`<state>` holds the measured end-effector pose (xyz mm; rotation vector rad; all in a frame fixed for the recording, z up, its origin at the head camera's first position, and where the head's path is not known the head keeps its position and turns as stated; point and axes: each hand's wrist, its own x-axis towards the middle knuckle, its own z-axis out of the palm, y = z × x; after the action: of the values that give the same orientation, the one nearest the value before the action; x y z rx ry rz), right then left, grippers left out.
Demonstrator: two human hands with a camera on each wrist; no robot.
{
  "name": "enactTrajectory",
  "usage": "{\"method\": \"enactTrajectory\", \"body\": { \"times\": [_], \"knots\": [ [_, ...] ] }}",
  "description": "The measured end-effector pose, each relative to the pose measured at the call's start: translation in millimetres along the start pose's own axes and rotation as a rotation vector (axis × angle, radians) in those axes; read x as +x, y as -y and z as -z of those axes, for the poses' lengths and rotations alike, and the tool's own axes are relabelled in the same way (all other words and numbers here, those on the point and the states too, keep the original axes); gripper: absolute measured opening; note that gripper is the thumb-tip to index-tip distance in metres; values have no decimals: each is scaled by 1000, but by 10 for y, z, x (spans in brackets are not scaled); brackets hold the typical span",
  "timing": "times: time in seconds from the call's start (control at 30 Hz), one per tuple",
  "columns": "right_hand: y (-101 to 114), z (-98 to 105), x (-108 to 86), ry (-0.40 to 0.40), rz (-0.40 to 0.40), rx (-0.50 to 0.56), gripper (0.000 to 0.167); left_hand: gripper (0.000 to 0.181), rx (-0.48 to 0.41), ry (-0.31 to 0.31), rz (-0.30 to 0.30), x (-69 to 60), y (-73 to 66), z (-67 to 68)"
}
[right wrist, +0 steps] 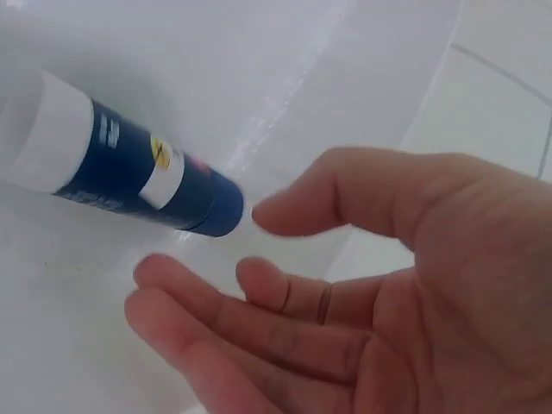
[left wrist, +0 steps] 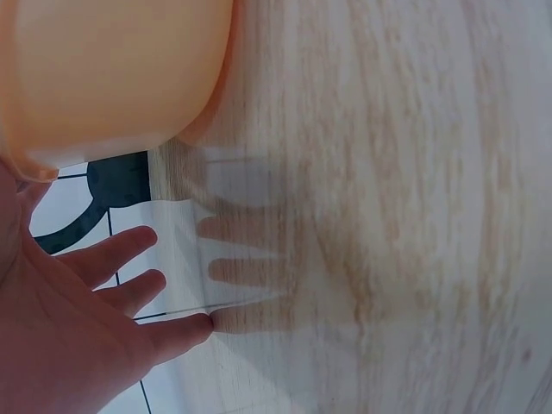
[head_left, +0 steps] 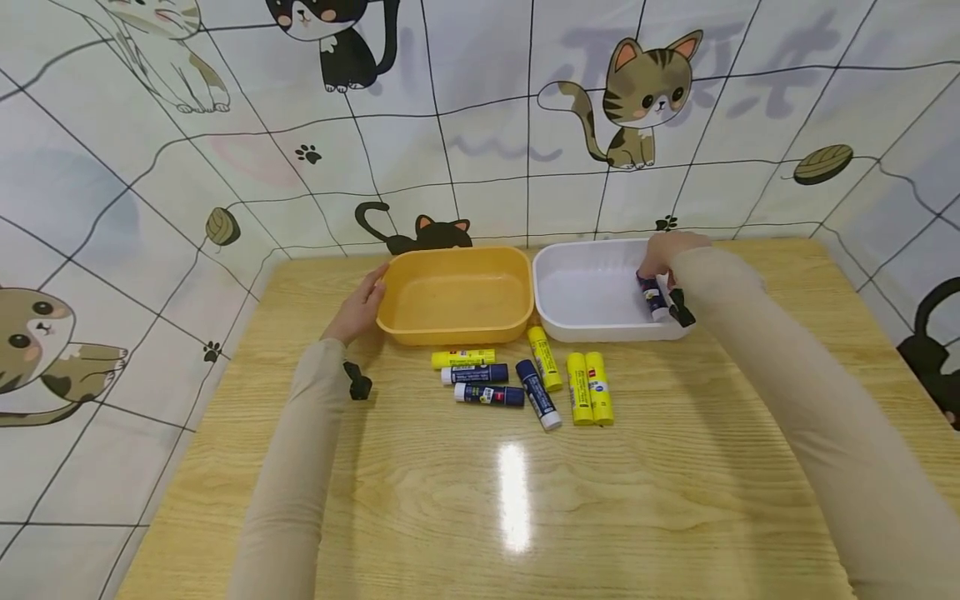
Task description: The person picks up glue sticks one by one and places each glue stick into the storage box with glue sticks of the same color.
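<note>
My left hand (head_left: pixel 358 312) rests against the left side of an orange-yellow plastic basin (head_left: pixel 453 337), its fingers spread and loose in the left wrist view. On the right, my right hand (head_left: pixel 667 252) is over the right end of a white plastic basin (head_left: pixel 600 332). Inside that basin lies a dark blue glue stick (right wrist: pixel 147 164) with a white cap. In the right wrist view the thumb and fingers are apart, just off the blue end of the stick, and hold nothing.
In front of the basins lie three dark blue glue sticks, one of them slanted (head_left: pixel 537 394), and several yellow ones, including a side-by-side pair (head_left: pixel 580 389). Both basins stand side by side at the back of the wooden table (head_left: pixel 420 508), before a cat-printed cloth (head_left: pixel 487 150).
</note>
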<state>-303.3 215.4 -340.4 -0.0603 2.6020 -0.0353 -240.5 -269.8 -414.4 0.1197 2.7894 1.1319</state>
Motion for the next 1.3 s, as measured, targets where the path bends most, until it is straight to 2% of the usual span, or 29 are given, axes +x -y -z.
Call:
{"method": "enactTrajectory", "body": {
  "times": [0.23,0.37,0.6,0.97,1.1,1.2,1.3],
  "knots": [
    [-35,-96,-235,-116,48,-8,30,50,1,9,5,-6,10,0],
    [-33,-143,-384,-147,91,-35,33,50,3,17,8,-11,16,-6],
    [24,-200,-628,-198,160,-22,28,50,12,15,12,-30,12,-6],
    [282,-306,-1016,-289,270,-53,27,51,28,19,12,-26,14,2],
    [372,-385,-1129,-341,335,-66,27,51,29,18,13,-13,36,6],
    [447,-441,-1202,-355,359,-69,26,51,26,15,16,-2,44,4],
    [520,-489,-1267,-335,359,-64,24,51,26,14,19,0,35,9]
  ]
}}
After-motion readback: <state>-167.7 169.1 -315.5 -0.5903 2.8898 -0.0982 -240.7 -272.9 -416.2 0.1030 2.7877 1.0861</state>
